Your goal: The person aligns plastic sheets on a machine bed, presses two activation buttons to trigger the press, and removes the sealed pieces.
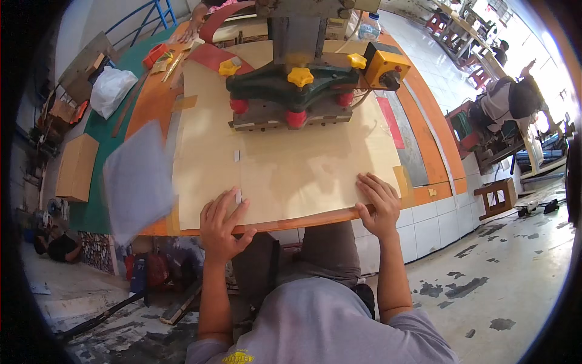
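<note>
My left hand [223, 228] lies on the near left edge of a cream sheet [291, 188], fingers spread, with the thumb by the table's front edge. At the near right, my right hand [381, 207] rests on the same sheet, its fingers stretched out. Neither hand holds anything. A small white strip [239, 196] sits beside my left fingertips, and another white strip [236, 156] lies farther in. Beyond the hands stands a dark green press head [273, 84] with yellow knobs and red feet. Its grey plate [291, 122] is over the far part of the sheet.
A translucent sheet [138, 182], blurred, is left of the cream sheet. Farther left are a cardboard box [77, 167] and a white plastic bag [113, 91]. A yellow control box [385, 68] flanks the press. Another person's hand [191, 28] touches the table's far left; someone sits right [506, 103].
</note>
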The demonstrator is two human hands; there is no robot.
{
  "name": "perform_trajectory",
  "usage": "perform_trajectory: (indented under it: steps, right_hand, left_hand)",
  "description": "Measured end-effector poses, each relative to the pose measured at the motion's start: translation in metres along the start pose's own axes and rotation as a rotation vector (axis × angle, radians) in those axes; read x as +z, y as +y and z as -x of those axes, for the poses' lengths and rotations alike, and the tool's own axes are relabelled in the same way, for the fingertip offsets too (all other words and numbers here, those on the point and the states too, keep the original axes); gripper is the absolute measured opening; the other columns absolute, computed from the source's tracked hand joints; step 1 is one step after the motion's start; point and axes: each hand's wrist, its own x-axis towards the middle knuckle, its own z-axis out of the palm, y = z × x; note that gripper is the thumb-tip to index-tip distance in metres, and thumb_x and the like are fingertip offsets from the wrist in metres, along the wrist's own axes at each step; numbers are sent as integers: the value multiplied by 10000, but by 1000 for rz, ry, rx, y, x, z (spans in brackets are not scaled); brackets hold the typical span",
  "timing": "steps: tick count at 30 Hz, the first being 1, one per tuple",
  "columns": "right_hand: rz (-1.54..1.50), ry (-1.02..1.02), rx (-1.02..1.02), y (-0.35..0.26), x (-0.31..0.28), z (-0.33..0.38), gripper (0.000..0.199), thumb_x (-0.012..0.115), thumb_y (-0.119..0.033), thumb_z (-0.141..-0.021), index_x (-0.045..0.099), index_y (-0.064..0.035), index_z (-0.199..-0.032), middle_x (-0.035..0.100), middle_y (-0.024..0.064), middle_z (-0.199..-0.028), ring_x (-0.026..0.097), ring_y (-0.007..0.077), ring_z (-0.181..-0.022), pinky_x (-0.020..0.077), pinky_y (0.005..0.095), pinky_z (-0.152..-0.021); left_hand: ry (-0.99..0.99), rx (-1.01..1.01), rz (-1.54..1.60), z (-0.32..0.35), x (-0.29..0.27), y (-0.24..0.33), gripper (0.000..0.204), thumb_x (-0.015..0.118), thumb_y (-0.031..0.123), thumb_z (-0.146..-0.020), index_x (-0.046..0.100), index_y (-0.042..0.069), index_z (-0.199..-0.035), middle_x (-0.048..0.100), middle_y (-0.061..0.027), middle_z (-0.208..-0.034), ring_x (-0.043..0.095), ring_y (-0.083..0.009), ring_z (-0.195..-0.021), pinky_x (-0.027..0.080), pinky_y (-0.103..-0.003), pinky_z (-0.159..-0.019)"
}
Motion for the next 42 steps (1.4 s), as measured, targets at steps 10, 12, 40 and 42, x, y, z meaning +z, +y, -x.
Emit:
perform_trajectory:
  steps: [10,12,40,42]
  right_hand:
    - [230,210,70,15,31,53,577,356,-455,-1120,749,-50,-1237,748,108,-1328,612,304,-1360,330,457,-1179]
    - [211,323,123,15,38,57,583,308,-433,-1132,740,-69,-1276,723,102,-1380,545,296,-1414,276,452,-1199]
    - [109,11,24,-39,9,39,567,690,-478,-980,660,-99,-1400,630,85,-1507,504,332,-1466,191,532,-1274]
    - [-39,-237,-26,-49,8,26,604,835,-397,-872,667,-128,-1386,636,78,-1497,511,312,-1464,257,540,-1260]
  left_hand:
    - [164,-78,3,52,11,-18,652,464,575,-1049,664,70,-1409,599,-186,-1513,541,-409,-1416,374,-568,-1154]
    - [199,-112,-126,82,23,-31,640,447,549,-1058,620,73,-1449,554,-203,-1549,494,-430,-1448,326,-590,-1181]
    - [502,-165,-327,87,74,-40,578,343,527,-1105,509,89,-1444,403,-240,-1608,288,-468,-1544,148,-681,-1242]
    - [508,-173,-304,87,76,-40,588,350,550,-1098,522,97,-1432,416,-237,-1599,309,-475,-1525,159,-678,-1236]
